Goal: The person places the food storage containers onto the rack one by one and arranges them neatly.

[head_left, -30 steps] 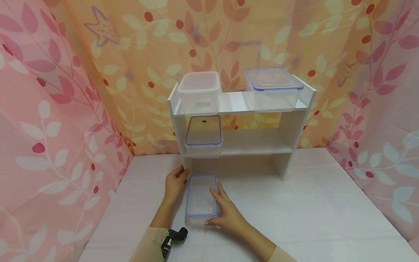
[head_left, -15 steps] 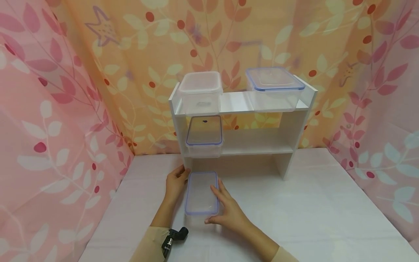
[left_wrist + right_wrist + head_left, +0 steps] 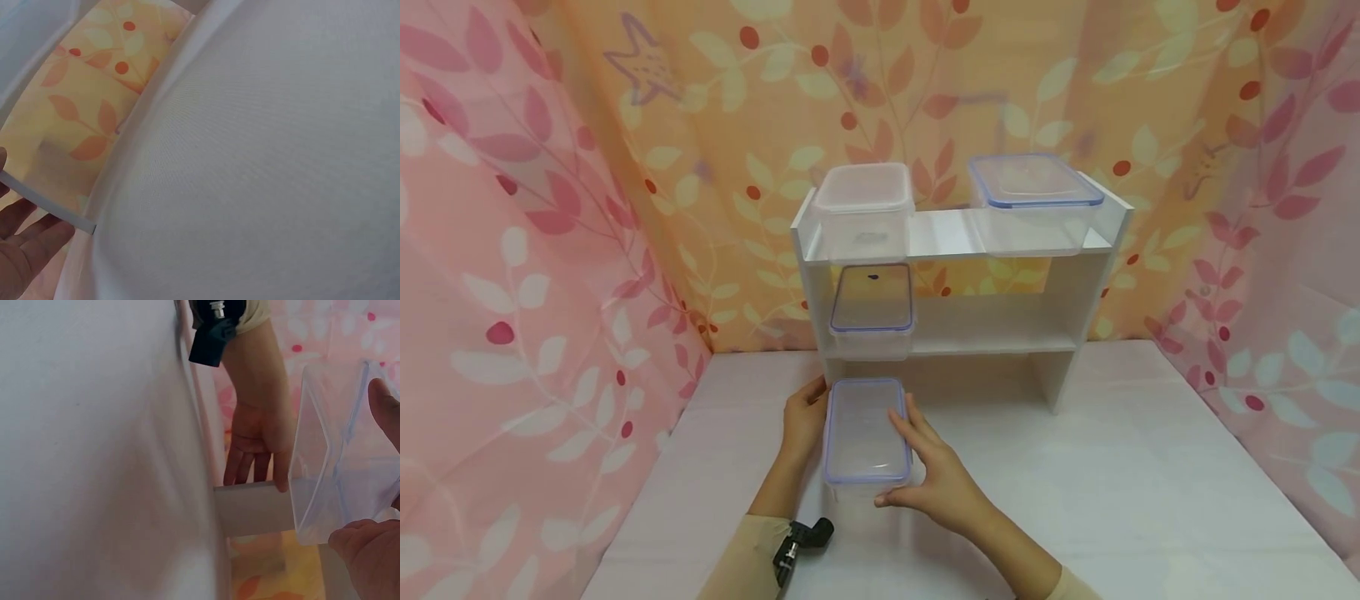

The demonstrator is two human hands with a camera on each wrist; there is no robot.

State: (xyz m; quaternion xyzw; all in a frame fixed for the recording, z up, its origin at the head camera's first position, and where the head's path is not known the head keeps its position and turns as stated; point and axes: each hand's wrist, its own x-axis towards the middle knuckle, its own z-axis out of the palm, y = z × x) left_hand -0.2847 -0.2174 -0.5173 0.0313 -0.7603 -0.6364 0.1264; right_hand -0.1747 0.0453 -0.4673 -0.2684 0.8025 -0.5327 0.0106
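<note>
My right hand holds a clear plastic food container with a blue-rimmed lid from its right side, thumb at the near end. In the right wrist view the container is tilted and apart from the white table. My left hand is at the lower left of a small white shelf unit. Seen in the left wrist view, the thumb and fingers of that hand lie on either side of the side panel's front edge. The held container partly hides the lower left compartment.
Another blue-rimmed container stands at the left of the middle shelf. On the top shelf are a white-lidded container at left and a large blue-rimmed one at right. Patterned curtains surround the white table.
My right hand has raised the container from the table and brought it slightly closer to the shelf. My left hand stays at the side panel. The head view has shifted slightly.
</note>
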